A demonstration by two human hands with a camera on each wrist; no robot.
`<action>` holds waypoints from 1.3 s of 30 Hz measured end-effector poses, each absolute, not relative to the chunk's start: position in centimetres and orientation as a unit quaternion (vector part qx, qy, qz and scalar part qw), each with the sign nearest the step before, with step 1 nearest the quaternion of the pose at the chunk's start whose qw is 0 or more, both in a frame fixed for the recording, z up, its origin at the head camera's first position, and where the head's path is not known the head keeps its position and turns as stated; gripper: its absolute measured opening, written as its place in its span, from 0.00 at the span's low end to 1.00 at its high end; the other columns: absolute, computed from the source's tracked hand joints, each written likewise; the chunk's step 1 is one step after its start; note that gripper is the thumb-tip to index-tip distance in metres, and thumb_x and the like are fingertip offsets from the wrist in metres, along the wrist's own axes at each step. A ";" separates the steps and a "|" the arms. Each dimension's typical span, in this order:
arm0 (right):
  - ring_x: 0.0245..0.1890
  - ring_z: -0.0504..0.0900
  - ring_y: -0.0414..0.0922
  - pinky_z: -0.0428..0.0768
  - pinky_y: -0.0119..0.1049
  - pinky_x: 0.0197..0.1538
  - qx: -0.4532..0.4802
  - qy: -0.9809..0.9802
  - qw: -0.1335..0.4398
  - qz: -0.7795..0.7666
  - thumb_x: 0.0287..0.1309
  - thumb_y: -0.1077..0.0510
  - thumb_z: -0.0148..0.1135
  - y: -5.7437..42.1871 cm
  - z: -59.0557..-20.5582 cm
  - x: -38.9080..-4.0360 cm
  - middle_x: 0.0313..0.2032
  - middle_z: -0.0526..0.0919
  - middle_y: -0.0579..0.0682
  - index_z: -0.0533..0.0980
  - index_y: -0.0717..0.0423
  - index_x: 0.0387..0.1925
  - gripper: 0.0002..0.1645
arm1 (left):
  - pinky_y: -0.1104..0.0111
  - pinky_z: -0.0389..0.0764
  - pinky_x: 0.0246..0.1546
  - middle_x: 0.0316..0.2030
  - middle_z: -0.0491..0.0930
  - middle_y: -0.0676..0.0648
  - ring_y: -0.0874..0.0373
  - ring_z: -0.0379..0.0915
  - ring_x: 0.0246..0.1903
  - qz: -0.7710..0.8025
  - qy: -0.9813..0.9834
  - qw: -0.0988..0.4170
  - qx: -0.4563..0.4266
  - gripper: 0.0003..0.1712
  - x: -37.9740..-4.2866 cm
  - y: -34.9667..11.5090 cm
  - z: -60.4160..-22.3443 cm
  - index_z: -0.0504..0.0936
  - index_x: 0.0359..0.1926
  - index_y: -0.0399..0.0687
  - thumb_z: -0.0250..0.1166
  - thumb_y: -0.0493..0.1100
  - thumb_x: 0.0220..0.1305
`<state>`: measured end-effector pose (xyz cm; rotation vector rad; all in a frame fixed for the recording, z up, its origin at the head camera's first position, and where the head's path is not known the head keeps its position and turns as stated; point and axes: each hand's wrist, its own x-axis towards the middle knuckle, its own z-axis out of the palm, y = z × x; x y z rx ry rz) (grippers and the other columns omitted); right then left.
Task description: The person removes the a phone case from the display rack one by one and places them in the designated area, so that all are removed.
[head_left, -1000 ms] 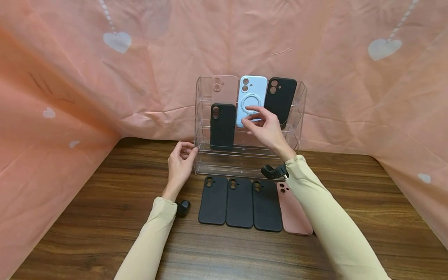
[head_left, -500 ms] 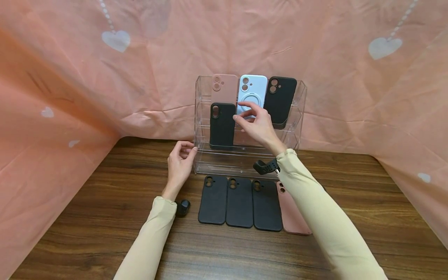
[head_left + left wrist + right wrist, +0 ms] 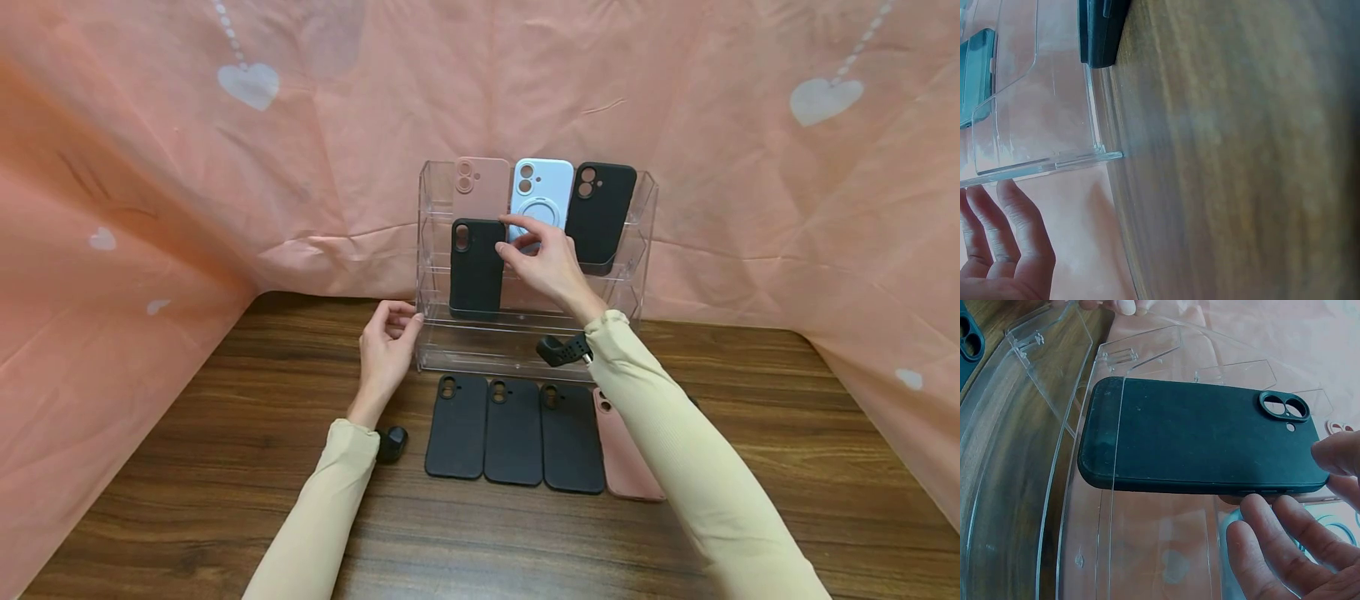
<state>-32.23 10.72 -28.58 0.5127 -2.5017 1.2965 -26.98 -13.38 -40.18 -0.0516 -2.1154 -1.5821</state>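
A clear tiered rack (image 3: 517, 354) stands against the back cloth. On its middle tier leans a black phone case (image 3: 476, 275). My right hand (image 3: 547, 258) pinches that case at its upper right corner; in the right wrist view one fingertip overlaps the corner and other fingers (image 3: 1260, 519) lie along its side edge. Behind, on the top tier, are a pink case (image 3: 482, 187), a white case (image 3: 542, 183) with a ring, and another black case (image 3: 602, 212). The left hand (image 3: 387, 346) touches the rack's left side, its fingertips (image 3: 1010, 194) against the clear panel.
In front of the rack a row lies flat on the wooden table (image 3: 225, 467): a black case (image 3: 456, 429), a second black case (image 3: 513, 433), a third black case (image 3: 572, 437) and a pink case (image 3: 626, 454), partly under the right sleeve (image 3: 675, 425). Pink cloth surrounds the table.
My right hand has moved left from in front of the white case to the corner of the middle-tier black case. The left hand stays at the rack's side.
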 end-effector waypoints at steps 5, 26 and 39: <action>0.36 0.87 0.46 0.80 0.34 0.36 0.177 -0.867 0.147 0.442 0.67 0.51 0.63 10.5 -28.7 -32.4 0.42 0.88 0.53 0.77 0.40 0.65 0.25 | 0.79 0.75 0.28 0.36 0.83 0.40 0.63 0.76 0.28 -0.580 -0.777 0.245 -0.018 0.10 -27.1 -13.4 -40.2 0.82 0.46 0.42 0.68 0.41 0.68; 0.39 0.85 0.44 0.82 0.24 0.43 0.218 -0.748 0.159 0.607 0.60 0.71 0.66 9.8 -31.6 -32.2 0.44 0.83 0.65 0.77 0.61 0.61 0.26 | 0.78 0.77 0.27 0.36 0.83 0.41 0.68 0.76 0.27 -0.581 -0.777 0.242 -0.017 0.10 -27.0 -13.6 -40.4 0.82 0.46 0.43 0.68 0.42 0.68; 0.31 0.86 0.40 0.89 0.37 0.40 0.176 -0.709 0.124 0.672 0.59 0.71 0.67 9.6 -32.1 -31.8 0.36 0.81 0.49 0.78 0.64 0.60 0.26 | 0.78 0.77 0.27 0.36 0.83 0.41 0.67 0.76 0.29 -0.582 -0.776 0.241 -0.018 0.09 -27.0 -13.5 -40.3 0.82 0.46 0.43 0.68 0.41 0.68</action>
